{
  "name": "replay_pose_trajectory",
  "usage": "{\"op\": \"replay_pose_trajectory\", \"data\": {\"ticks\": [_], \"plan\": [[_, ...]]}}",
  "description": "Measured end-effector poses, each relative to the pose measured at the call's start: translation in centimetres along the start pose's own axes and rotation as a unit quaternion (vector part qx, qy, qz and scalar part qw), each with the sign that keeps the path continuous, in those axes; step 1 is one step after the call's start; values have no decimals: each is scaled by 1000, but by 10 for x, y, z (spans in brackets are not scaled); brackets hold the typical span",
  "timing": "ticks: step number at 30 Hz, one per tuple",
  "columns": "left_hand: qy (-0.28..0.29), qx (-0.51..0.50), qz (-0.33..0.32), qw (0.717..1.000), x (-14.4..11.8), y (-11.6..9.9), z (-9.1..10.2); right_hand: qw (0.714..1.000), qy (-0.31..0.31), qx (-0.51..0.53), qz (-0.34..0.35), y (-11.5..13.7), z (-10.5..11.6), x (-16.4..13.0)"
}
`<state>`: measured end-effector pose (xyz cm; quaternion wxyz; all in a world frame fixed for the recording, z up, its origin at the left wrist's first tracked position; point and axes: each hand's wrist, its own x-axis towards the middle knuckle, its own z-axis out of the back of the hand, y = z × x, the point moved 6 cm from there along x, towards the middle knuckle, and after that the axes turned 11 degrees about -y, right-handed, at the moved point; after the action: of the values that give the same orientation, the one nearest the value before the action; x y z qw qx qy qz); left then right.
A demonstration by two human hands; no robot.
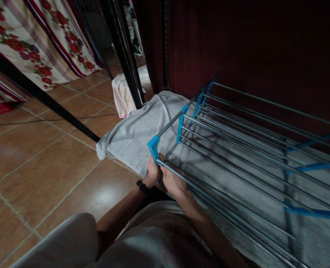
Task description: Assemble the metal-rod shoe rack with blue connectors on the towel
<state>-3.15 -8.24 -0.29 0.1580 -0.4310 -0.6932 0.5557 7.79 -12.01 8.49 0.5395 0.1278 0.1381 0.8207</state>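
A drying rack [170, 123] of grey metal rods with blue plastic joints stretches from the middle to the right edge. My left hand [153, 170], with a black band at the wrist, is closed at the rack's near blue corner joint [153, 146]. Close beside it, my right hand [174, 181] is curled under the front rod, just right of that joint. The rod and the hands themselves partly hide the fingers of both. Beneath the rack lies a grey blanket [137, 143], spread over the floor.
Black metal posts [127, 56] rise at the upper middle, and a slanting black bar [50, 100] crosses the left. Behind the rack hangs a dark red curtain [237, 44]. A striped cloth [122, 96], a floral curtain [42, 41] and a thin cable [55, 120] are on the tiled floor's side.
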Motion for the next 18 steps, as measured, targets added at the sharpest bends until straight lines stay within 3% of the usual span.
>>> {"op": "replay_pose_trajectory", "data": {"ticks": [13,18], "plan": [[14,-17,4,1000,2,3,1,999,21,41,-9,-5,-4,4],[11,-3,-9,1000,1,2,3,1000,-23,6,1,-1,-2,1]]}}
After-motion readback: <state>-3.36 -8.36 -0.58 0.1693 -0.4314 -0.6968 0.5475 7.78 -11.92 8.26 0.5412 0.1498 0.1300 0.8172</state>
